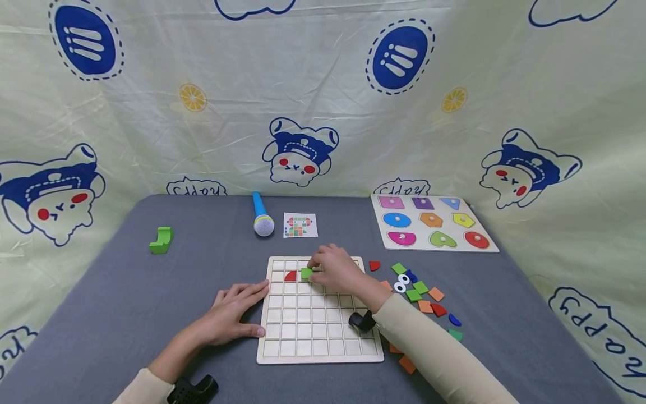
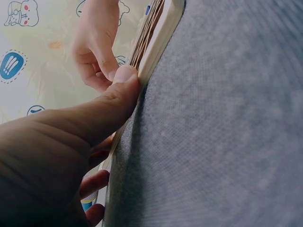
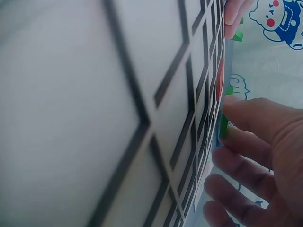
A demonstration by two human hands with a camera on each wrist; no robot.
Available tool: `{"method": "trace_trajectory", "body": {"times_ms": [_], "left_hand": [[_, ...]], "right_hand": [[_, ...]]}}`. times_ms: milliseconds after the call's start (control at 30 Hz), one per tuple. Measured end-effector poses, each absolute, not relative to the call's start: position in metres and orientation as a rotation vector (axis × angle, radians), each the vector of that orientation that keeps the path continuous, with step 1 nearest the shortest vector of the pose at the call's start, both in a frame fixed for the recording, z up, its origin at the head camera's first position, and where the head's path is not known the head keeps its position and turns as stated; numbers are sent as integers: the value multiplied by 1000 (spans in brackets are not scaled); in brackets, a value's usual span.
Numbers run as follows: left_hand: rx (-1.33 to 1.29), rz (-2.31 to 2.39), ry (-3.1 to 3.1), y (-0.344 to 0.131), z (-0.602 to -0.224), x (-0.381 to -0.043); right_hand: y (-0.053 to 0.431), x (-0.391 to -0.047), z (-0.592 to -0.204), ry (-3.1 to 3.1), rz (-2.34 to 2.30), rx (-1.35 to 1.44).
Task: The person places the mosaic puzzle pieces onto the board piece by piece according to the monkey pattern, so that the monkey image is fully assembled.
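A wooden grid board (image 1: 295,348) with white square cells lies on the table. Between the thumb and index finger of my right hand (image 1: 337,269) is a green square tile (image 1: 305,274), pinched over a cell in the upper rows. Green also shows between those fingertips in the right wrist view, the tile (image 3: 224,126) tilted up at the grid. One cell to its left sits a red quarter-circle tile (image 1: 290,276). My left hand (image 1: 232,314) rests against the board's left edge, fingers extended, its thumb (image 2: 124,75) touching the rim in the left wrist view.
Loose tiles, such as an orange one (image 1: 425,307) and a red one (image 1: 374,265), lie right of the board, some behind my right forearm. Beyond are a pattern card (image 1: 300,225), a blue toy microphone (image 1: 260,210), a shape puzzle (image 1: 398,245) and a green curved block (image 1: 161,241).
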State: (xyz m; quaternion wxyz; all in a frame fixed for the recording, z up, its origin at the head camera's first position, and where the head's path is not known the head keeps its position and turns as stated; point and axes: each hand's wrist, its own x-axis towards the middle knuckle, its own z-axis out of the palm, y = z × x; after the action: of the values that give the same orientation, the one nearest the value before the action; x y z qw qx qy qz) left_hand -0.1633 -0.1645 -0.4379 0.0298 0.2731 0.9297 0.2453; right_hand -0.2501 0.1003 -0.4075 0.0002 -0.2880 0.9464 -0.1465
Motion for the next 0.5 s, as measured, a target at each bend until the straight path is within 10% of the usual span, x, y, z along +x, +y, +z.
{"method": "trace_trajectory", "body": {"times_ms": [500], "left_hand": [[831, 760, 2862, -164, -437, -163]], "right_hand": [[94, -257, -409, 2923, -360, -916]]}}
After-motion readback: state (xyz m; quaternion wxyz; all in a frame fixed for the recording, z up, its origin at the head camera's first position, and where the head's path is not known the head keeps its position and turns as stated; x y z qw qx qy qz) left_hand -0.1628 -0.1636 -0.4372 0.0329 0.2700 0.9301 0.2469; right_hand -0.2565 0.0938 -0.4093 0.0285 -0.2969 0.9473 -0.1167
